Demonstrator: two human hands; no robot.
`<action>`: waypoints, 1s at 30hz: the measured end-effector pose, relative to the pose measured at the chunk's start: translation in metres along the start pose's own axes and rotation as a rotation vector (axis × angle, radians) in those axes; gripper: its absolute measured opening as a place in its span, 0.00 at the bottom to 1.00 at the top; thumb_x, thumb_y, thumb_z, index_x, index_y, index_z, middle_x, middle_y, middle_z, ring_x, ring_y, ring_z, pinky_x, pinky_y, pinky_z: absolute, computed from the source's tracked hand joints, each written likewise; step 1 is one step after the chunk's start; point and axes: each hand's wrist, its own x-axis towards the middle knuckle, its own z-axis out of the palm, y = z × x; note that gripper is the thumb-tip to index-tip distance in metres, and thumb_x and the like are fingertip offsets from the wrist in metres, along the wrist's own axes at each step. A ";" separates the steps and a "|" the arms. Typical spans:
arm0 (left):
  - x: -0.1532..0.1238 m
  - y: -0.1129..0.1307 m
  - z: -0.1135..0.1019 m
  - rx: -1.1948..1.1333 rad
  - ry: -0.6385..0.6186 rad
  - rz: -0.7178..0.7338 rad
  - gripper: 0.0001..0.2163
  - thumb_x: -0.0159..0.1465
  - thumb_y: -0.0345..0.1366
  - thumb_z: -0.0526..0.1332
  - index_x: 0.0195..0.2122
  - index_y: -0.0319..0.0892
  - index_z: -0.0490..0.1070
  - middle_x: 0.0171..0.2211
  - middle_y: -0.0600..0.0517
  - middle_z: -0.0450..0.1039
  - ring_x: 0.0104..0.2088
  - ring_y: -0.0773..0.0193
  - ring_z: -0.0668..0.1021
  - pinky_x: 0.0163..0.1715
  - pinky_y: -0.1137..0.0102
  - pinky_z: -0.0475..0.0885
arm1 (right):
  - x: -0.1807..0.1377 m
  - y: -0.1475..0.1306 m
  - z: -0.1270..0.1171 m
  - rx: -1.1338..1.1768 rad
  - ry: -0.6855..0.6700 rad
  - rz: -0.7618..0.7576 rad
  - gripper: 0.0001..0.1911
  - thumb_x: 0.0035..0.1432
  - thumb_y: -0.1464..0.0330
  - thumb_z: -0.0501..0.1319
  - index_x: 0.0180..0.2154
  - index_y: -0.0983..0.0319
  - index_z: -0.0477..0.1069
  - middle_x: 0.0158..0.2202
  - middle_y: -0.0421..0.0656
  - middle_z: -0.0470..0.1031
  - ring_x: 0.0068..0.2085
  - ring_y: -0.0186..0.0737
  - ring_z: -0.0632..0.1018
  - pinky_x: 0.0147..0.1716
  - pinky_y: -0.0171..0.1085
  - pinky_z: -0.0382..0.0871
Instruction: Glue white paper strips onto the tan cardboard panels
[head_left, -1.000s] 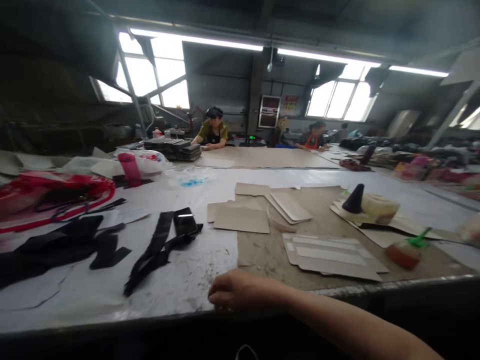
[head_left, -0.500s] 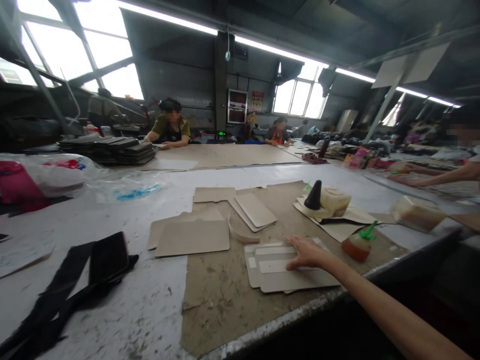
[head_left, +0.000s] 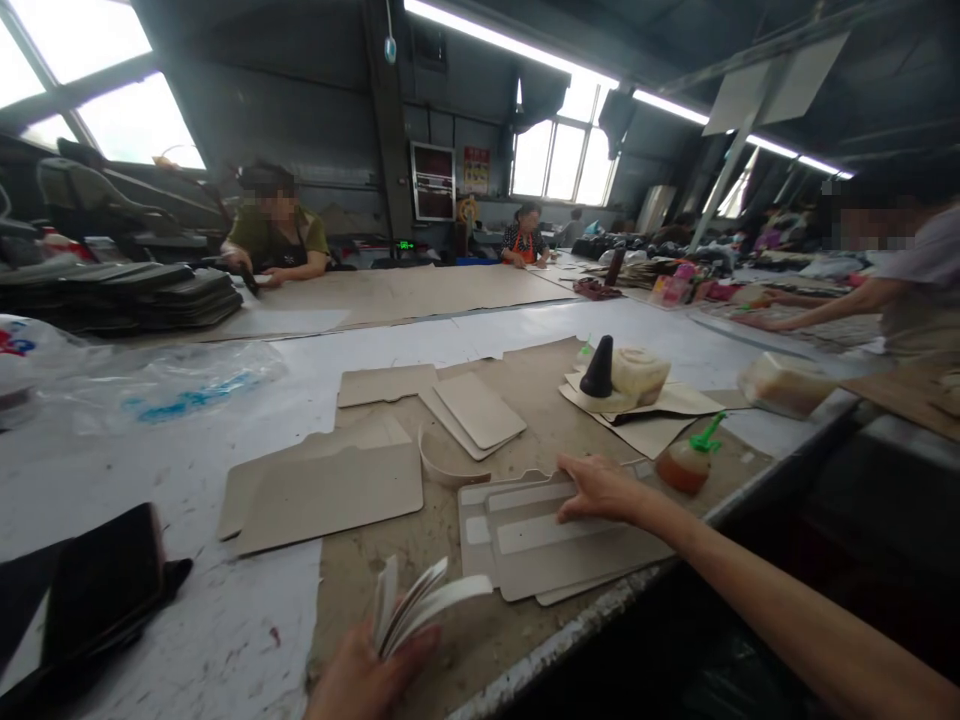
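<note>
My left hand (head_left: 360,675) comes up at the bottom edge, gripping a fanned bundle of thin white strips (head_left: 416,605). My right hand (head_left: 596,487) lies flat, fingers spread, on a stack of grey cardboard pieces with white strips (head_left: 547,545) near the table's front edge. A curved white strip (head_left: 442,470) sits just left of that stack on the brown work board (head_left: 540,430).
Other cardboard pieces (head_left: 330,490), (head_left: 476,410) lie on the board. A black cone (head_left: 598,368), a cream lump (head_left: 639,373) and an orange glue bottle with green cap (head_left: 684,462) stand to the right. A black phone (head_left: 105,580) lies left. Other people work at the far side and at right.
The view swung right. My right hand went from the table's front edge onto the cardboard stack. My left hand has come into view holding the white strips.
</note>
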 end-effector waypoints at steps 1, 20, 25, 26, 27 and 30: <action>0.011 0.006 0.004 -0.025 -0.026 0.009 0.22 0.49 0.52 0.63 0.38 0.40 0.74 0.30 0.49 0.75 0.38 0.50 0.75 0.40 0.65 0.70 | -0.005 -0.002 -0.003 0.019 0.024 -0.006 0.24 0.45 0.55 0.69 0.39 0.63 0.68 0.32 0.44 0.72 0.36 0.46 0.73 0.34 0.40 0.64; -0.001 0.020 -0.044 0.287 0.024 0.160 0.13 0.49 0.45 0.65 0.33 0.46 0.75 0.33 0.54 0.77 0.38 0.54 0.77 0.39 0.70 0.70 | -0.046 -0.086 0.002 0.055 0.426 -0.401 0.16 0.53 0.70 0.65 0.44 0.61 0.66 0.38 0.44 0.73 0.42 0.46 0.71 0.49 0.48 0.57; 0.008 0.009 -0.044 0.298 -0.002 0.224 0.09 0.53 0.42 0.60 0.31 0.45 0.76 0.32 0.54 0.78 0.36 0.55 0.78 0.36 0.72 0.70 | -0.054 -0.042 -0.001 0.185 0.389 -0.210 0.18 0.46 0.59 0.70 0.38 0.56 0.70 0.49 0.46 0.71 0.54 0.51 0.68 0.59 0.58 0.39; 0.009 0.006 -0.044 0.293 -0.008 0.240 0.08 0.54 0.40 0.59 0.30 0.45 0.76 0.32 0.54 0.78 0.36 0.55 0.78 0.36 0.72 0.70 | -0.054 -0.033 0.001 0.261 0.364 -0.159 0.17 0.46 0.58 0.69 0.37 0.57 0.71 0.51 0.46 0.70 0.56 0.51 0.66 0.59 0.58 0.39; 0.010 0.004 -0.045 0.285 -0.023 0.248 0.08 0.54 0.39 0.59 0.30 0.45 0.76 0.32 0.54 0.78 0.36 0.56 0.78 0.36 0.72 0.70 | -0.053 -0.025 0.003 0.366 0.325 -0.113 0.16 0.47 0.58 0.68 0.36 0.57 0.71 0.52 0.47 0.69 0.56 0.52 0.66 0.59 0.57 0.42; 0.012 0.007 -0.042 0.205 -0.106 0.208 0.06 0.54 0.37 0.61 0.31 0.44 0.76 0.33 0.54 0.78 0.36 0.56 0.78 0.37 0.72 0.70 | -0.046 -0.012 0.017 0.817 0.207 0.007 0.15 0.49 0.56 0.66 0.35 0.58 0.69 0.52 0.48 0.70 0.55 0.50 0.69 0.55 0.50 0.58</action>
